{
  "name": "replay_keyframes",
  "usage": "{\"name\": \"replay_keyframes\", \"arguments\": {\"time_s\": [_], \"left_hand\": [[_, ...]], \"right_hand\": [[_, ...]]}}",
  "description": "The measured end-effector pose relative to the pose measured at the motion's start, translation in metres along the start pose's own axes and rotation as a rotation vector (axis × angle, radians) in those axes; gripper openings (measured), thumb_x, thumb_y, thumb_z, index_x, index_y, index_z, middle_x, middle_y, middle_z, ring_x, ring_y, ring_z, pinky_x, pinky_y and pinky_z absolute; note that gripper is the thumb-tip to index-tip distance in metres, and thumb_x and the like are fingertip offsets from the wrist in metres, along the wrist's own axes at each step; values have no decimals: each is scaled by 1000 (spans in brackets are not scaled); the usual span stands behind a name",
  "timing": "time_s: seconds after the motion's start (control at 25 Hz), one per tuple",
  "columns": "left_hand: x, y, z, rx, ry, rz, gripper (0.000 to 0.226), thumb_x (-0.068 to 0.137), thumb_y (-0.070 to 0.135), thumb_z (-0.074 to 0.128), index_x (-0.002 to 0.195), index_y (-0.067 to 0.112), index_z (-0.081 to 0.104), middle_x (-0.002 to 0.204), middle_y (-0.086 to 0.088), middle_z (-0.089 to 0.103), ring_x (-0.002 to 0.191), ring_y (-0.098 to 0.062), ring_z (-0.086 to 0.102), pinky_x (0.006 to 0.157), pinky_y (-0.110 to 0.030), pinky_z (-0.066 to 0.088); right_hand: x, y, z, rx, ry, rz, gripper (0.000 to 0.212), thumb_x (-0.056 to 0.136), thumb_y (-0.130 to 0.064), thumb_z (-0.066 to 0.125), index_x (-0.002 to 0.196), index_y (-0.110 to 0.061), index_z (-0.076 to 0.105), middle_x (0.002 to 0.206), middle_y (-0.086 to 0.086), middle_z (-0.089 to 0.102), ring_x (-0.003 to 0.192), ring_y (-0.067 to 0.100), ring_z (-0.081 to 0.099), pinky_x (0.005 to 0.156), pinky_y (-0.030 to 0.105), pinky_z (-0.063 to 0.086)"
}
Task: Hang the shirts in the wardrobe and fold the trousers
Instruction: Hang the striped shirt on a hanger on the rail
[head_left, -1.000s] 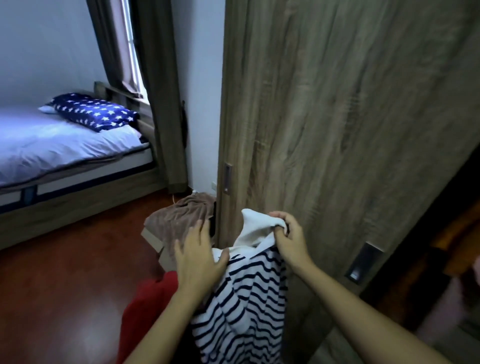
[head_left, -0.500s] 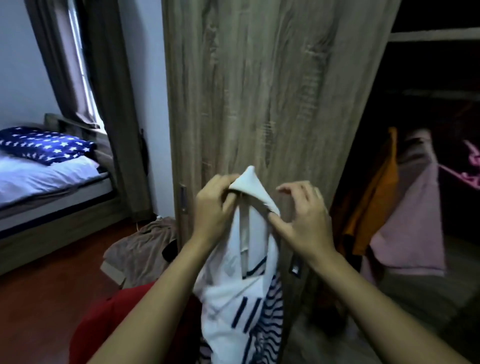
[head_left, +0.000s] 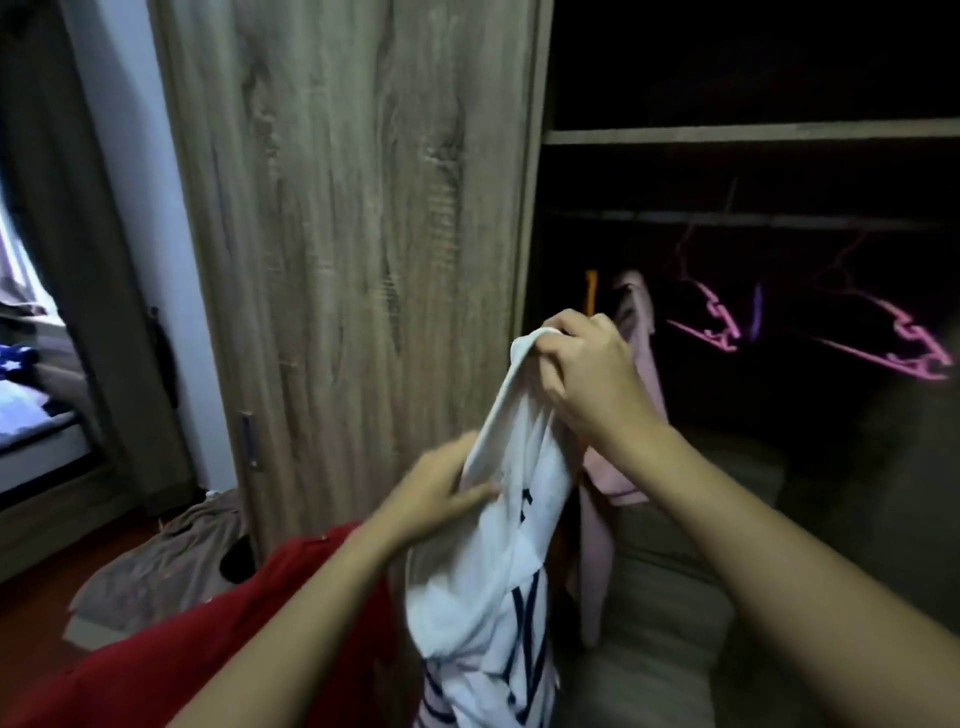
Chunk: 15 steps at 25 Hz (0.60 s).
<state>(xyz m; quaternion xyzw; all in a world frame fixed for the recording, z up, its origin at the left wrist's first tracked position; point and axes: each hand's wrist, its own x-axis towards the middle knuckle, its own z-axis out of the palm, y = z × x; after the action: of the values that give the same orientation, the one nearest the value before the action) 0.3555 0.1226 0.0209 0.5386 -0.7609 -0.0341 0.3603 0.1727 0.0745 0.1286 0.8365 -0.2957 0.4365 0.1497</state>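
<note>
White cotton with navy stripes fills both your hands: the striped shirt (head_left: 493, 571) hangs in front of you, right at the open side of the wardrobe (head_left: 727, 134), beside the edge of its wood-grain door (head_left: 363, 234). Your right hand (head_left: 587, 374) pinches the shirt's topmost fold, fingers curled over the white cloth, and holds it high. Your left hand (head_left: 436, 493) grips the fabric lower down, though the blur there makes the exact hold hard to read. I judge you are in the hanging step, sorting out the neck or shoulder; no hanger is in the shirt yet. Empty pink hangers (head_left: 711, 327) hang from the rail (head_left: 753, 221) inside, to the right of a pink garment (head_left: 644, 332) that is hung there. The next move probably calls for freeing one hand, likely the right since it is nearer, to take a hanger. The other hand must keep the neck opening found and held up, or the shirt will slump. A red garment (head_left: 208, 649) lies low under your left arm.
</note>
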Motion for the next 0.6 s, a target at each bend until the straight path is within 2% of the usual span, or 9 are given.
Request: {"name": "replay_keyframes", "arguments": {"time_s": [0.08, 0.12, 0.2, 0.24, 0.32, 0.4, 0.48, 0.56, 0.6], "left_hand": [[-14, -14, 28, 5, -76, -91, 20, 75, 41, 42, 90, 29, 48, 83, 2, 59, 76, -3, 52, 68, -28, 42], [-10, -16, 25, -5, -30, -126, 15, 72, 37, 41, 85, 32, 47, 75, 2, 58, 73, -1, 50, 64, -24, 39], [14, -8, 7, -38, 165, -151, 14, 74, 22, 47, 81, 30, 56, 72, -8, 64, 70, 2, 50, 58, -17, 31], [29, 0, -7, -52, 284, -168, 15, 78, 14, 50, 83, 24, 60, 79, -12, 66, 74, -4, 54, 60, -18, 31], [51, 15, -25, -45, 472, -195, 11, 81, 4, 59, 91, 9, 56, 87, -10, 61, 79, -16, 53, 65, -22, 31], [63, 24, -22, 19, 529, -231, 19, 75, -2, 61, 86, 11, 50, 87, -7, 50, 76, -20, 45, 66, -26, 28], [66, 29, -10, 97, 519, -221, 21, 74, -5, 57, 80, 12, 46, 85, -7, 43, 74, -29, 46, 65, -31, 30], [66, 31, -1, 226, 528, -84, 14, 76, -6, 55, 78, 7, 48, 86, -10, 47, 74, -31, 50, 63, -32, 33], [69, 30, 0, 253, 512, -18, 8, 79, -2, 54, 85, 3, 54, 93, -10, 53, 79, -28, 53, 66, -31, 37]], "right_hand": [[-8, 24, -25, -100, -70, 80, 20, 82, -16, 53, 83, -8, 71, 92, 9, 63, 79, 33, 59, 67, 32, 45], [-13, 35, -35, -161, -137, 112, 16, 82, -14, 56, 84, -9, 71, 92, 10, 61, 83, 34, 60, 67, 34, 46], [-27, 56, -55, -339, -307, 168, 18, 81, -16, 57, 92, -16, 72, 101, 6, 57, 97, 32, 57, 66, 35, 46], [-32, 65, -61, -411, -407, 185, 20, 81, -19, 58, 96, -23, 71, 109, 0, 55, 104, 27, 52, 65, 32, 44], [-42, 79, -67, -439, -554, 205, 28, 80, -20, 59, 101, -36, 69, 121, -12, 52, 109, 18, 47, 67, 29, 44], [-47, 89, -73, -390, -552, 293, 37, 78, -17, 58, 105, -42, 66, 120, -16, 58, 111, 17, 52, 76, 31, 46], [-46, 94, -82, -350, -473, 388, 41, 77, -12, 56, 105, -40, 68, 117, -10, 63, 110, 21, 57, 83, 33, 49], [-44, 101, -88, -305, -421, 431, 40, 79, -9, 55, 105, -36, 69, 116, -4, 66, 108, 27, 59, 85, 36, 50], [-42, 104, -92, -295, -393, 433, 38, 79, -9, 55, 105, -34, 70, 115, 0, 66, 106, 31, 60, 85, 37, 51]]}}
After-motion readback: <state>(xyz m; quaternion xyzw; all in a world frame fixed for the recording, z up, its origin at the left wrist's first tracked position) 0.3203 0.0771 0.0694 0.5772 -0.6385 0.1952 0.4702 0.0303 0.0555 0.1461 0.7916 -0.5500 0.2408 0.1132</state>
